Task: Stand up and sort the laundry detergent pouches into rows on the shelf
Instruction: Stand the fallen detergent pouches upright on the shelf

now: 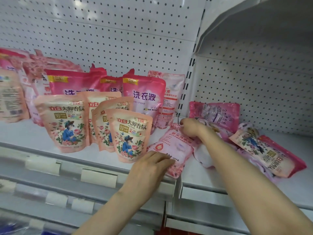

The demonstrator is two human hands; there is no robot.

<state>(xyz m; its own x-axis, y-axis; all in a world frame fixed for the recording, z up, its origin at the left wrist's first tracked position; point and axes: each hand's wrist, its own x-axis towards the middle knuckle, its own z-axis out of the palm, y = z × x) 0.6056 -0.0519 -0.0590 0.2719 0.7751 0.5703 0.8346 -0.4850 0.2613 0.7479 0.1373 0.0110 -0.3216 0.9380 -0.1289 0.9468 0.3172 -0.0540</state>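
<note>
A light pink pouch point(171, 150) lies tilted on the white shelf point(199, 177) at the joint between two shelf sections. My right hand point(191, 128) pinches its top corner. My left hand point(150, 168) rests on its lower end near the shelf's front edge, fingers laid over it. Left of it, several peach floral pouches point(130, 134) stand upright in front. Behind them stand deep pink pouches point(144, 94) in a row. On the right section a heap of pouches point(264, 150) lies flat and jumbled.
A pegboard back wall point(118, 31) rises behind the shelf. Another shelf point(254, 17) overhangs the upper right. Price-tag holders point(99, 177) run along the front rail. More pink pouches point(11, 92) crowd the far left.
</note>
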